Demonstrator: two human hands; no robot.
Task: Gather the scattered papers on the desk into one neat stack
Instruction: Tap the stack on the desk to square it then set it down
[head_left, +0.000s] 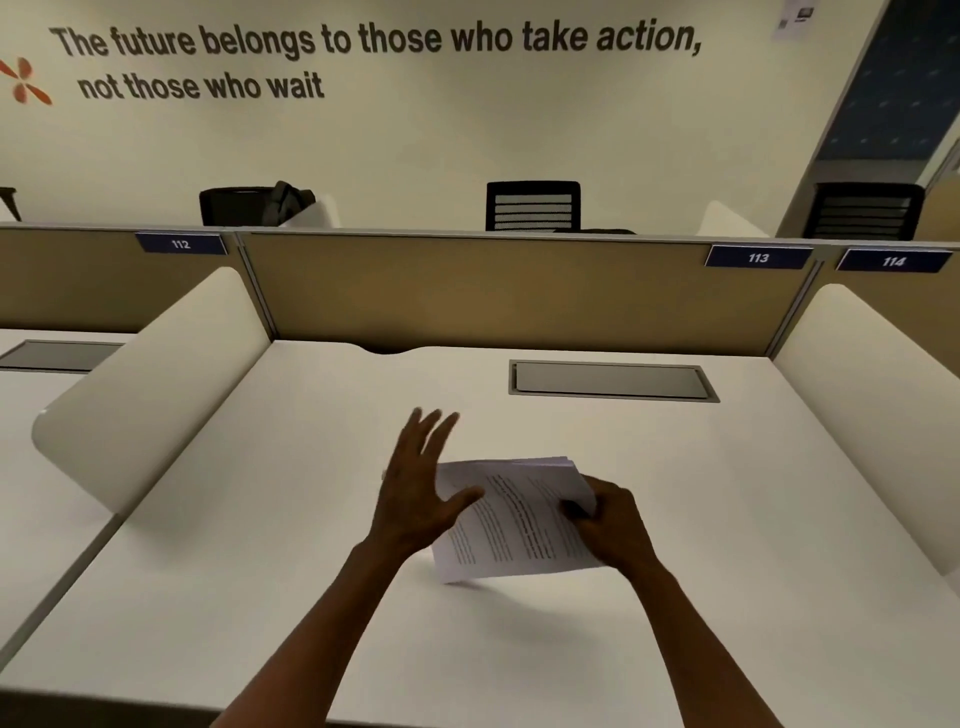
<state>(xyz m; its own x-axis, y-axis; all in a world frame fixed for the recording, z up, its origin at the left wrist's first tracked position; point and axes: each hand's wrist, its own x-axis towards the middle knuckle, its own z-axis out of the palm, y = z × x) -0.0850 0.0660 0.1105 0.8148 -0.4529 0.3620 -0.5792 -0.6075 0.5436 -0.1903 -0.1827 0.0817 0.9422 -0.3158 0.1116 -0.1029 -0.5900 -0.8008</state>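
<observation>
Right hand (613, 525) fingers pinch the papers (511, 519) tilted above mid tabletop (311, 597), left hand (415, 488) is flat-open at their left edge w/ no grip, so sheets may fan out.

Beyond the hands, a grey cable hatch (613, 381) sits flush in the top; further back a tan partition (519, 291) carries plates 112 (181, 243), 113 (758, 257) and 114 (893, 261), with black chairs (533, 206) behind and a wall slogan (374, 47) above
</observation>
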